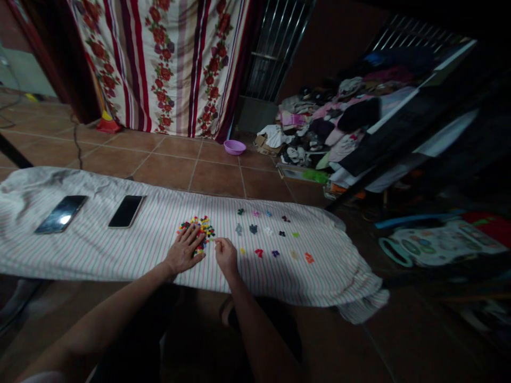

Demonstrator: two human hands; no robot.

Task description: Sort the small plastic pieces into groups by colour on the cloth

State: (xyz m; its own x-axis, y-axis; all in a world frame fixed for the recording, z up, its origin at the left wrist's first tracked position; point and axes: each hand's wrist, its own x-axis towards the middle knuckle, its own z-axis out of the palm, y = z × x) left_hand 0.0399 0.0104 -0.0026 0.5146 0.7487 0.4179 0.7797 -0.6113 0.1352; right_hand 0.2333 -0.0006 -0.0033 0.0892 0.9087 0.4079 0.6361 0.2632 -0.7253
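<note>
A heap of small multicoloured pieces [205, 226], too small to name for certain, lies on a striped cloth [159, 255]. My left hand [184, 250] rests flat on the heap with its fingers spread, covering part of it. Just right of the heap, my right hand [226, 255] is closed, thumb and index finger pinched together; whatever they may hold is too small to make out. Farther right, little groups sorted by colour lie in rows, among them red pieces [259, 253], orange pieces [309, 258], dark grey pieces [253, 229] and green pieces [240, 211].
Two phones, a dark phone [62, 214] and a pale-edged phone [126, 211], lie on the cloth at left. Beyond the cloth, a purple basin [235, 147] sits on the tiled floor before a flowered curtain [175, 69]. Piled clothes [319, 125] fill the back right.
</note>
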